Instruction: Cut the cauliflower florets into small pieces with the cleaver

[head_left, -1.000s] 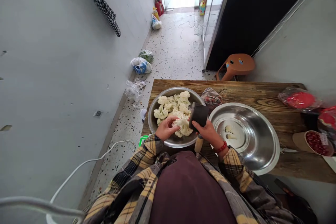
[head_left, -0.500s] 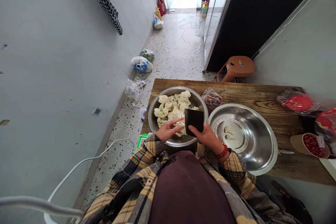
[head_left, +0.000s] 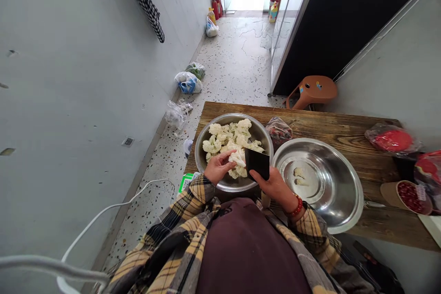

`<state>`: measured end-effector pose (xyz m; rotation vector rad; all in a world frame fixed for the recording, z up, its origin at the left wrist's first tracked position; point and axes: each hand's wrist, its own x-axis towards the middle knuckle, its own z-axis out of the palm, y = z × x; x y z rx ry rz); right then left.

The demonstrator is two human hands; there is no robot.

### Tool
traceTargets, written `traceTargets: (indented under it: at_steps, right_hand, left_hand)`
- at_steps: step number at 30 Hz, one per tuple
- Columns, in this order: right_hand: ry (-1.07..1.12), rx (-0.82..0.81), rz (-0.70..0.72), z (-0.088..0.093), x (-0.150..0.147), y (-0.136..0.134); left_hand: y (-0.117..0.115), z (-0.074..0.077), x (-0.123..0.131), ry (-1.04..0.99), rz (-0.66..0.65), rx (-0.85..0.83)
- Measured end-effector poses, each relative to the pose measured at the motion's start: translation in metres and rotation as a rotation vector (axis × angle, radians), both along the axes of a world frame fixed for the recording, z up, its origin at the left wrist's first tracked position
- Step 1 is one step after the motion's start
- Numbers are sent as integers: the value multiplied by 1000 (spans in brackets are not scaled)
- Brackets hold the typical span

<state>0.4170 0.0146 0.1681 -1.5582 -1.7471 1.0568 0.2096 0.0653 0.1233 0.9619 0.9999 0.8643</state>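
My left hand (head_left: pixel 219 166) is closed on a piece of cauliflower (head_left: pixel 237 158), pinched between thumb and fingers over the left metal bowl (head_left: pixel 199 156). My right hand (head_left: pixel 274 184) grips a cleaver (head_left: pixel 257 162) with a dark, broad blade; the wooden handle runs down below the hand. The blade stands right beside the held piece, and I cannot tell whether it touches. Below lie several cauliflower florets (head_left: pixel 220 135) in that bowl. A larger metal basin (head_left: pixel 339 170) on the right holds small cauliflower scraps (head_left: pixel 300 175) at its bottom.
The bowls rest on a wooden table (head_left: pixel 330 124). Behind them lies a plastic-wrapped bundle (head_left: pixel 278 131). At the right are a red item in plastic (head_left: pixel 392 140) and a tub of red pieces (head_left: pixel 409 195). Beyond the table stands an orange stool (head_left: pixel 319 89); bags (head_left: pixel 189 83) line the wall.
My left hand has drawn slightly back and its fingers have closed in on the cauliflower piece. The cleaver has tilted and shifted slightly right. The whole view has moved a little.
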Motion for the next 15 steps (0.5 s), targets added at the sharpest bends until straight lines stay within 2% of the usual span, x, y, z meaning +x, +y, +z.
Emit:
traceTargets:
  at_steps: [15]
  right_hand:
    - [-68, 4, 69, 9, 2, -2]
  left_hand:
    - [3, 3, 2, 81, -42, 51]
